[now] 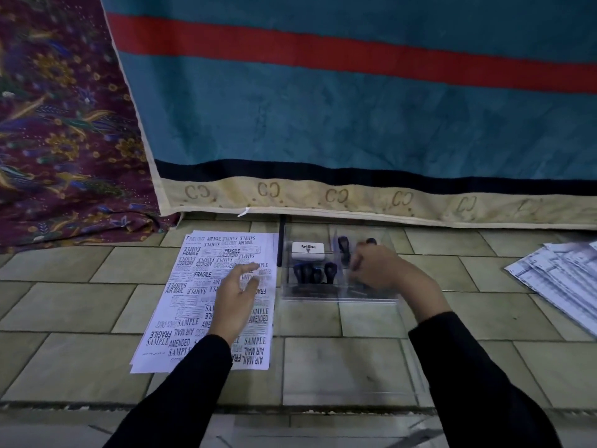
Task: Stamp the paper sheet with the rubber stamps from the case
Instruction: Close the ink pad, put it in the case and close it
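While the paper sheet (206, 299) left of the clear case (339, 270) is already dense with stamps, little remains: left hand (235, 299) hovers fingers spread, right hand (374, 266) curled inside case, grip unclear.

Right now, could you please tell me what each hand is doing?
Left hand: open, empty, over the paper sheet.
Right hand: curled inside the case; any grip cannot be told.

Head view: looks forward-down, near floor (323, 367), facing hung blanket (323, 108).

Right hand (374, 270) in clear case (339, 294), left hand (235, 297) over stamped sheet (190, 305).
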### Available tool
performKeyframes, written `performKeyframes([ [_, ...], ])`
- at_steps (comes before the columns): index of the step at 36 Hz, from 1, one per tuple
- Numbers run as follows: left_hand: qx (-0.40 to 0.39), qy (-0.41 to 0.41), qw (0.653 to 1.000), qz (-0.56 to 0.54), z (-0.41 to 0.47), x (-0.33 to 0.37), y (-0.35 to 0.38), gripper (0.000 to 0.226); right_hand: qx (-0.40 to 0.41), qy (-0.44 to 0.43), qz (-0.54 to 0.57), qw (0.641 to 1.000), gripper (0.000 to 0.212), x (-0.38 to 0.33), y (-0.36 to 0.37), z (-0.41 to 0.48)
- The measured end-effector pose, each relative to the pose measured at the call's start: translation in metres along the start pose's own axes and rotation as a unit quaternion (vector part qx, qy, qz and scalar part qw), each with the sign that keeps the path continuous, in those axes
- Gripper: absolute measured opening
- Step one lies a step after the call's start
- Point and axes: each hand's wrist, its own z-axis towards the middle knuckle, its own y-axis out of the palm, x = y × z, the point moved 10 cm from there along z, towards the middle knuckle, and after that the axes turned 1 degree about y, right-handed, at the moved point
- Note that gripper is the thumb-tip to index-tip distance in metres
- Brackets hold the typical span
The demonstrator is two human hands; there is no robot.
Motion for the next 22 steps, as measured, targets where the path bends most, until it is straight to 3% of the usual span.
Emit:
performKeyframes([
  [2, 0.028, 0.073, 0.993, 0.085, -0.006, 0.022, -0.004, 0.016, -0.045, 0.059, -0.038, 0.997, 0.014, 0.030, 0.012, -0.017],
  [4, -0.014, 0.103, 0.977, 0.185, -0.016, 0.033, 0.007, 0.007, -0.065, 0.126, -0.003, 0.990, 0.023, 0.062, 0.022, -0.031],
  [7, -0.134, 0.052, 0.933, 0.330, -0.032, 0.019, 0.034, 0.011, -0.084, 0.203, 0.034, 0.975, 0.033, 0.099, 0.036, -0.050],
  [10, -0.181, 0.011, 0.884, 0.430, -0.046, 0.002, 0.047, 0.024, -0.123, 0.246, 0.030, 0.961, 0.037, 0.122, 0.054, -0.062],
  [14, -0.184, -0.023, 0.883, 0.431, -0.051, -0.007, 0.050, 0.031, -0.159, 0.265, 0.086, 0.947, 0.039, 0.133, 0.071, -0.066],
  [18, -0.188, -0.052, 0.895, 0.400, -0.049, -0.009, 0.051, 0.035, -0.177, 0.233, 0.065, 0.954, 0.028, 0.126, 0.066, -0.066],
  [22, -0.231, -0.098, 0.901, 0.354, -0.053, -0.014, 0.049, 0.019, -0.210, 0.207, 0.079, 0.952, 0.021, 0.122, 0.065, -0.073],
])
